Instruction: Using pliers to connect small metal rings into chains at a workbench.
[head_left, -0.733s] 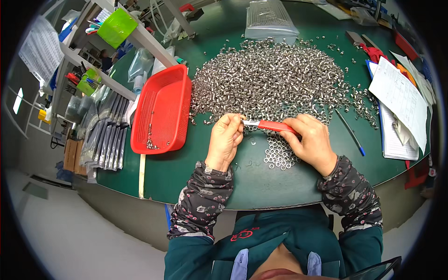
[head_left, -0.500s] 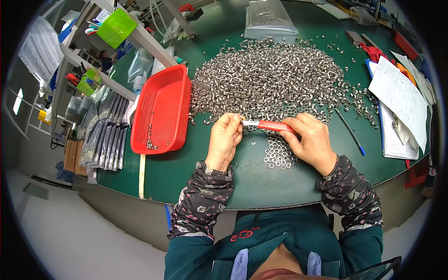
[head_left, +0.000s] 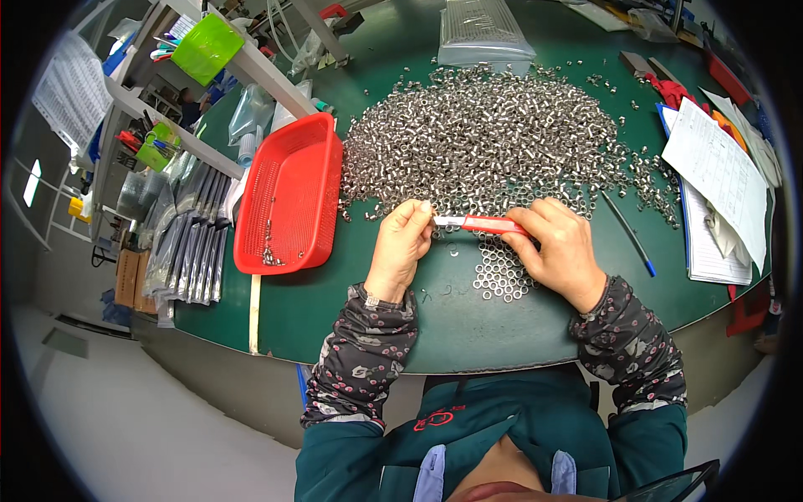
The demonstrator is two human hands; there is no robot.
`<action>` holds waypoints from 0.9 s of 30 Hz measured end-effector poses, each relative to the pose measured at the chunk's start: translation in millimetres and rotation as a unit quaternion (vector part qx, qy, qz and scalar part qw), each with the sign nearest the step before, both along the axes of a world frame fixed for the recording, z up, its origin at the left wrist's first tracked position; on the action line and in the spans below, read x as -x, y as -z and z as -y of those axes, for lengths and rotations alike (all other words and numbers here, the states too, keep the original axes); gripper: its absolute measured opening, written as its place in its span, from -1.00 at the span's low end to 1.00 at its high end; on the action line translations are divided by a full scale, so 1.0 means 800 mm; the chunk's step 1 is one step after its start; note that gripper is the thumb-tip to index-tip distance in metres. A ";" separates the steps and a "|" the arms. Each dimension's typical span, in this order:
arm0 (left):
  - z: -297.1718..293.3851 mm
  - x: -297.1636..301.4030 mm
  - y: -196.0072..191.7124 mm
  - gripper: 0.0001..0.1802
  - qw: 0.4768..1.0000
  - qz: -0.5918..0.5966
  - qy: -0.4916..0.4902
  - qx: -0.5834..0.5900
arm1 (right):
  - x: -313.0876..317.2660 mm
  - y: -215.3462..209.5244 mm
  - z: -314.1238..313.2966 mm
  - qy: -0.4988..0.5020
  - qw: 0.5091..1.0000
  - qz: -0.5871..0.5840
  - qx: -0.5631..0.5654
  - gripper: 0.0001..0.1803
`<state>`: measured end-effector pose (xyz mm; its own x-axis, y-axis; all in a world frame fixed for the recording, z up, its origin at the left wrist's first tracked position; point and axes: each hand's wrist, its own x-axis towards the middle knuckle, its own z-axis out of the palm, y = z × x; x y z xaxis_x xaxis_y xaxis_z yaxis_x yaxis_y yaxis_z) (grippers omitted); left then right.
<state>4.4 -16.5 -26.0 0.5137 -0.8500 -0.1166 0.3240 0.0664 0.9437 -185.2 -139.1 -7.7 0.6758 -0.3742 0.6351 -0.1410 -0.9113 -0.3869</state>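
In my right hand (head_left: 559, 248) is a red-handled knife (head_left: 493, 224), its pale blade pointing left. The blade tip meets the fingertips of my left hand (head_left: 401, 245), which pinch a small metal ring mostly hidden by the fingers. Just left of my right hand, several flat metal rings (head_left: 502, 272) lie together on the green table (head_left: 468, 335). Behind both hands spreads a large heap of small shiny metal rings (head_left: 493, 138).
A red plastic basket (head_left: 288, 201) with a few small metal pieces stands left of the heap. On the right lie a pen (head_left: 629, 234) and papers on a clipboard (head_left: 715, 184). A clear plastic bag (head_left: 485, 33) rests behind the heap.
Both hands stay nearly in place, with only a slight shift of the left fingers and of the knife's angle.
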 end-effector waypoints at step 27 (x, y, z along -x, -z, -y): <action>-0.011 -0.028 -0.010 -0.84 0.966 -0.048 0.220 -0.125 | 0.004 -0.017 0.007 -0.041 0.988 -0.020 0.147 -0.73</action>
<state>26.6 -7.7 -18.3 0.0849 -0.9231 -0.3752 0.3560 -0.3236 0.8767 -188.4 -144.3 5.6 0.7233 -0.1201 0.6800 -0.0724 -0.9925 -0.0983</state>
